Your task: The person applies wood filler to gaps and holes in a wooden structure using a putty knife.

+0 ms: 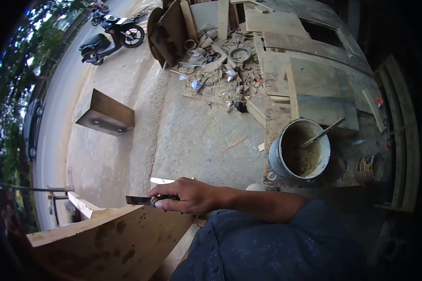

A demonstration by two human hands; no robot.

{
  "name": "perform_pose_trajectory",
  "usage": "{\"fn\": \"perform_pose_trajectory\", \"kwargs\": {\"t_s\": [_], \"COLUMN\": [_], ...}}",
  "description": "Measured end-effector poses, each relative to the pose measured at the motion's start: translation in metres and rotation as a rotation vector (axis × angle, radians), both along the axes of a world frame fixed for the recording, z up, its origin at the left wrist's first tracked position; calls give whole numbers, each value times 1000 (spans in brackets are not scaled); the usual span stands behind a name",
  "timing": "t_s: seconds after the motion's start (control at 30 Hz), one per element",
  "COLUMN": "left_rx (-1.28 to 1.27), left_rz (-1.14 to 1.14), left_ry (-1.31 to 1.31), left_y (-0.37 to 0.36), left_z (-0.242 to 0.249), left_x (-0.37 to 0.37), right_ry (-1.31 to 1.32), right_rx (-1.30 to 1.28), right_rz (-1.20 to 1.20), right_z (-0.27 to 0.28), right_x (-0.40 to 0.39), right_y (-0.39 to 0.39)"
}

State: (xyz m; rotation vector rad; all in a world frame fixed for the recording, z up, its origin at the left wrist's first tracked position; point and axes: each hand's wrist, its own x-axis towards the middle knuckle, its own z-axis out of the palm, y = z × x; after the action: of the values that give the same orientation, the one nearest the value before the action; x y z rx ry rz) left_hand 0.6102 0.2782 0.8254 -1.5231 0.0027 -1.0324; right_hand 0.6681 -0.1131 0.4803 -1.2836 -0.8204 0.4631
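My right hand (185,196) is closed around the handle of a flat-bladed scraper (137,200). Its dark metal blade points left and lies against the top edge of a stained wooden panel (112,239) that stands on edge in front of me. My forearm reaches in from the right, above my dark blue clothing (276,248). My left hand is out of sight.
A metal bucket (304,152) of brownish paste with a stick (321,134) in it stands on a workbench (323,107) at the right, beside a small tin (369,167). Planks and rubble (215,61) lie beyond. A wooden box (105,113), a motorcycle (110,35) and a car (33,124) are at the left.
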Motion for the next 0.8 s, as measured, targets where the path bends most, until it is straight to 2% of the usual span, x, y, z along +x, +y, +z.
{"fn": "perform_pose_trajectory", "kwargs": {"t_s": [0.07, 0.2, 0.27, 0.33, 0.4, 0.43, 0.5, 0.53, 0.6, 0.73, 0.8], "left_rx": [1, -104, -124, -152, -175, -181, -199, -196, -201, -204, -200], "left_rz": [71, 187, 222, 251, 270, 282, 309, 295, 307, 321, 327], "left_ry": [-7, -76, -80, -87, -93, -95, -116, -111, -103, -94, -89], "left_y": [2, 4, 1, -1, -3, -7, -9, -19, -25, -38, -43], "left_z": [0, -4, -4, -7, -8, -9, -6, -9, -4, -1, 2], "left_x": [-2, -1, -4, -12, -22, -25, -25, -30, -31, -33, -34], "right_ry": [34, -56, 18, -332, -488, -483, -452, -447, -499, -581, -563], "right_rx": [20, -331, -423, -572, -796, -789, -1264, -1259, -1380, -1375, -1461], "right_rz": [-99, -217, -365, -600, -693, -678, -581, -575, -348, -196, -144], "right_z": [12, 34, 52, 47, 51, 53, 58, 51, 24, -50, -76], "right_x": [-14, -29, -37, -41, -46, -49, -49, -48, -43, -35, -34], "right_y": [-43, -146, -201, -253, -294, -306, -325, -328, -324, -305, -296]}}
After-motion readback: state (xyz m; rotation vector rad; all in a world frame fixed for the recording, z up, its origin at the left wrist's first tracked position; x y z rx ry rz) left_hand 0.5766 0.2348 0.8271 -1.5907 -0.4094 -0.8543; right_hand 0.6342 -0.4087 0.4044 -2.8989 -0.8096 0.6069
